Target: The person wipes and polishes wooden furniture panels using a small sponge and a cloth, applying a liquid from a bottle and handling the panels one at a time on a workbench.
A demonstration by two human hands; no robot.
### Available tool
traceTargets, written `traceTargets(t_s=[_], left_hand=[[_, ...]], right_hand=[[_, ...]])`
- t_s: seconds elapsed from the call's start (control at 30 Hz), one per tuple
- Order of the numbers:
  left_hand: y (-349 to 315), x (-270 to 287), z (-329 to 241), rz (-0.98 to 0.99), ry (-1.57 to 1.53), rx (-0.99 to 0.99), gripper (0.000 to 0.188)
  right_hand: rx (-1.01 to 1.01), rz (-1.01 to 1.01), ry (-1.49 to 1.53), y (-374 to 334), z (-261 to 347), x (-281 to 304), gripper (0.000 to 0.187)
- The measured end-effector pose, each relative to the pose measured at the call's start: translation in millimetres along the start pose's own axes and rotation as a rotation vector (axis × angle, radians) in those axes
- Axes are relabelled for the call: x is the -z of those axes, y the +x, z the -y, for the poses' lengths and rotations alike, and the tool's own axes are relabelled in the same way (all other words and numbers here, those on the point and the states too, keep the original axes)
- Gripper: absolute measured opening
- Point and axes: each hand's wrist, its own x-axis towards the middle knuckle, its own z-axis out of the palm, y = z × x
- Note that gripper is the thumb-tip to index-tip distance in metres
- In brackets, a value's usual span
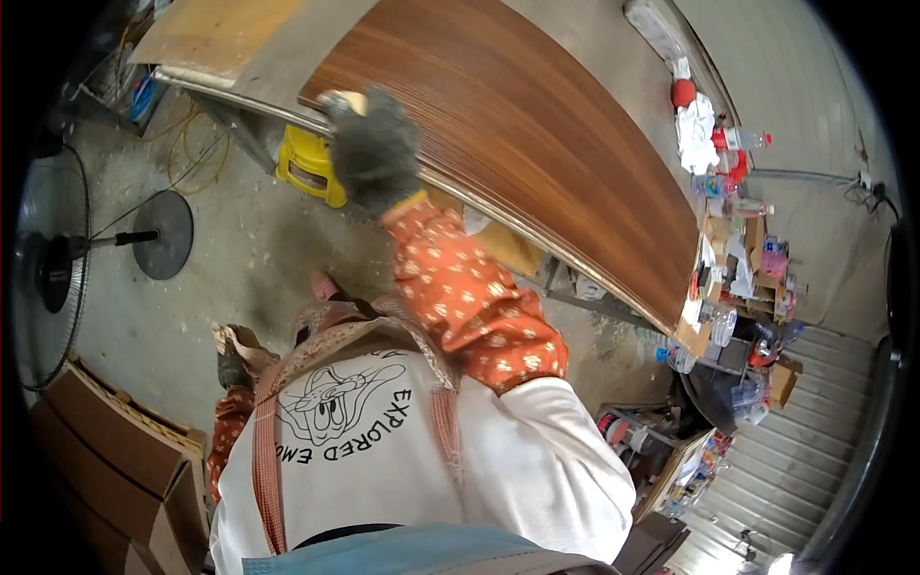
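Beside the right fingers [385,117] lies a brown panel [537,134]

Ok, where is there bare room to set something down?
The brown board looks bare right of the right hand. So do the grey tabletop strip between board and tan sheet, and the floor between fan base and yellow stool. It's crowded past the board's right end, with bottles.

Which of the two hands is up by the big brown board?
The right hand, at the near edge of the brown board. The left hand is away from it, low beside the white top.
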Motion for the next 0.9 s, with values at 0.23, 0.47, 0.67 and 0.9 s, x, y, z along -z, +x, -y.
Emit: traceTargets(t_s=[0.23,0.47,0.67,0.9], left_hand=[[-25.2,-34.9,-7.8,0.072,0.112,-0.075,0.043],[-26.4,-99.3,-104.5,0.122,0.264,-0.367,0.043],[-38.8,-152.6,-285.0,-0.207,0.423,-0.640,0.043],[-153.5,-263.7,-410.0,0.328,0.072,-1.406,0.039]], right_hand=[[-0.228,-0.097,-0.291,-168.6,-143.6,157.1,0.026],[-0.714,-0.182,-0.716,-270.8,-214.5,272.2,0.031],[-0.309,-0.190,-0.165,-153.2,-148.1,165.0,0.025],[-0.365,-0.078,-0.206,-149.1,-144.2,147.8,0.025]])
